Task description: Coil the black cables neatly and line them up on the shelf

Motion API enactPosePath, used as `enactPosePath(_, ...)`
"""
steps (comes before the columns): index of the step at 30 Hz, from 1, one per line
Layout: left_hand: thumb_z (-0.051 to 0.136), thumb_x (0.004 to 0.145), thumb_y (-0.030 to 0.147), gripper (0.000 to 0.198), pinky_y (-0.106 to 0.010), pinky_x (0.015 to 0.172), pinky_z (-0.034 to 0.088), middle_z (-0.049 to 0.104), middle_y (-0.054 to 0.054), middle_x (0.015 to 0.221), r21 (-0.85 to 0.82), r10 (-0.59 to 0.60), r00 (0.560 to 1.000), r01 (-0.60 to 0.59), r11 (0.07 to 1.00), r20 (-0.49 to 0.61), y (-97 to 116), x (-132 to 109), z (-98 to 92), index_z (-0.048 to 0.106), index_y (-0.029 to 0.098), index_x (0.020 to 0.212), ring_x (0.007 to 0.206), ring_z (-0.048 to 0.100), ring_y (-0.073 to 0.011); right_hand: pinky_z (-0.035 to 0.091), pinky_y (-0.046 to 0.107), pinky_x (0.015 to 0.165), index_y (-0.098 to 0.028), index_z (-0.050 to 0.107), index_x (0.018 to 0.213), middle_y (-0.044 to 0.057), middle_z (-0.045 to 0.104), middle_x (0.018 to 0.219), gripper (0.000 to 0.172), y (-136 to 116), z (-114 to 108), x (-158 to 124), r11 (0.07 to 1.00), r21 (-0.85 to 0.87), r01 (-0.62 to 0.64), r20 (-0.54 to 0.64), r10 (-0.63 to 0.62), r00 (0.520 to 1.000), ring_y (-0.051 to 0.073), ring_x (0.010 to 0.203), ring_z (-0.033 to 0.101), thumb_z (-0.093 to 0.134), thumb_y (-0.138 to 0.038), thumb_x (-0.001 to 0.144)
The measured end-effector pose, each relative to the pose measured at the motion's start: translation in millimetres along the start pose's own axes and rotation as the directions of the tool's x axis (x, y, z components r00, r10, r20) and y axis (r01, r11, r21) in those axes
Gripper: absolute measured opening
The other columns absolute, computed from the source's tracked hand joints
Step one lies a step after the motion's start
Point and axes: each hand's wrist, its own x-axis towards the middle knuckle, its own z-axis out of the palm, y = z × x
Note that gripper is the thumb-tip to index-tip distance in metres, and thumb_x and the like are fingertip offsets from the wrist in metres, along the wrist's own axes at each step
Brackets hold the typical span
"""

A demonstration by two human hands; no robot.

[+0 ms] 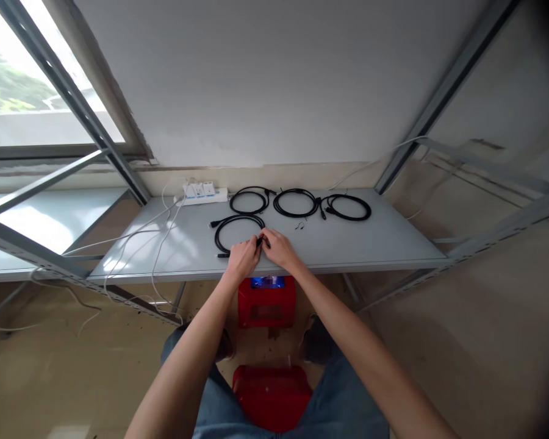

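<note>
My left hand [243, 256] and my right hand [277, 245] meet at the near edge of a grey shelf [384, 238], fingers pinched together on the right side of a coiled black cable [231, 227]. The coil lies flat on the shelf, with a plug sticking out at its upper left. Behind it lie three more coiled black cables: one at the left [249, 200], one in the middle [295, 203] and one at the right [349, 207]. A small wire tie [299, 226] lies just beyond my right hand.
A white power strip [202, 194] with white adapters sits at the shelf's back left, white cords [158, 244] trailing off the front left. Red plastic stools [266, 302] stand under the shelf and between my knees. Metal shelf posts slant at both sides.
</note>
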Motion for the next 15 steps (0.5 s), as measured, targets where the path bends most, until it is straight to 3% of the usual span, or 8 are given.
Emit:
enactPosePath(7,0.034,0.110,0.043,0.036,-0.036,0.082,0.048,0.078,-0.014,0.103,-0.021,-0.012,1.000,0.013,1.000,0.017,-3.8,4.5,1.8,0.056,0.019,0.127,0.100,0.075,-0.0316,0.050,0.033,0.088,-0.023,0.062,0.103,0.006,0.069,0.098,0.017,4.7,0.2,2.0,0.999,0.050,0.007,-0.058,-0.004,0.998,0.023,0.096,0.064,0.055,-0.011,0.093)
enactPosePath(15,0.043,0.106,0.035,0.032,-0.037,0.087,0.049,0.077,-0.015,0.108,-0.045,-0.030,1.000,0.029,0.999,-0.006,-6.1,5.0,6.1,0.054,0.020,0.132,0.104,0.073,-0.0323,0.050,0.031,0.080,-0.025,0.062,0.100,0.003,0.073,0.091,0.015,4.8,-0.7,2.4,0.984,0.180,-0.009,-0.055,0.019,0.998,0.021,0.085,0.068,0.054,-0.015,0.092)
